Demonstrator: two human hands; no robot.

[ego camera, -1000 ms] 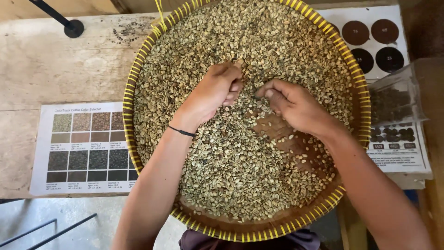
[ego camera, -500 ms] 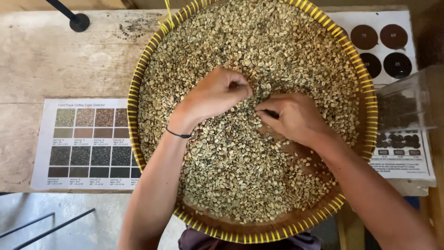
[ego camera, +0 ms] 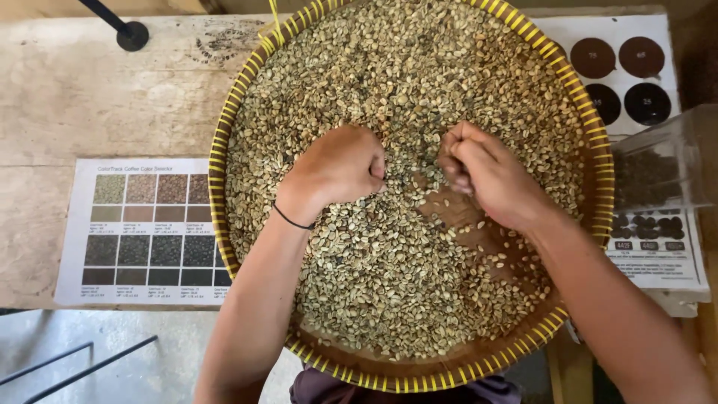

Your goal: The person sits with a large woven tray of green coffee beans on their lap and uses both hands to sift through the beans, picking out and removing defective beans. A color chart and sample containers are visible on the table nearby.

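Note:
A large round woven tray [ego camera: 224, 224] with a yellow-striped rim is filled with pale green coffee beans [ego camera: 389, 75]. My left hand [ego camera: 336, 168], a thin black band at its wrist, rests on the beans near the tray's middle with its fingers curled under. My right hand [ego camera: 490, 176] lies beside it, fingers bunched and dug into the beans. Below my right hand a bare brown patch of the tray bottom [ego camera: 471, 232] shows through. Whether either hand pinches beans is hidden.
The tray sits on a worn wooden table [ego camera: 90, 90]. A colour chart sheet [ego camera: 142, 228] lies to the left. A sheet with dark round samples [ego camera: 621, 75] and a clear plastic box [ego camera: 658, 168] sit to the right. A black stand foot [ego camera: 131, 34] is at the back left.
Both hands have drawn towards me across the beans and curled tighter. The bare patch of tray bottom by my right hand has widened.

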